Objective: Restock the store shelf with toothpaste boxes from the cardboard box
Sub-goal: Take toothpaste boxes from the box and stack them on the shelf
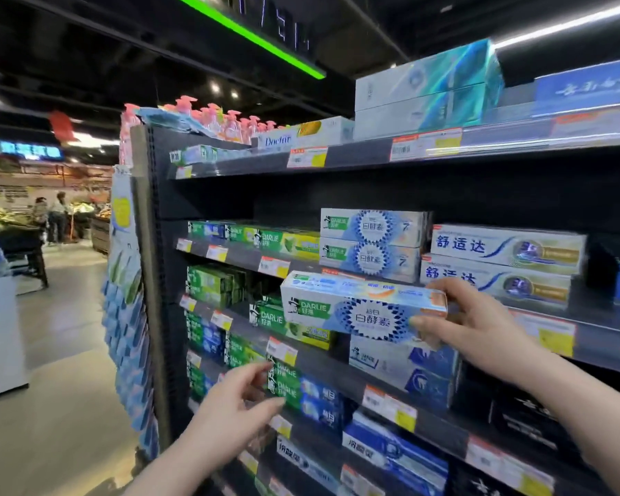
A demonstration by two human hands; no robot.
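My right hand (pixel 469 323) grips the right end of a white and blue Darlie toothpaste box (pixel 344 309), held level in front of the shelf (pixel 355 159). Just above it, two matching Darlie boxes (pixel 371 241) sit stacked on the second shelf level. My left hand (pixel 237 406) hovers lower and to the left with its fingers apart, holding nothing, close to green and blue Darlie boxes (pixel 301 392) on a lower level. The cardboard box is out of view.
White and blue boxes (pixel 501 263) stand stacked right of the matching pair. Large pale boxes (pixel 426 91) sit on the top shelf. Pink pump bottles (pixel 215 119) line the shelf's far end. Hanging packets (pixel 126 316) cover the end panel. People (pixel 51 216) stand far down the aisle.
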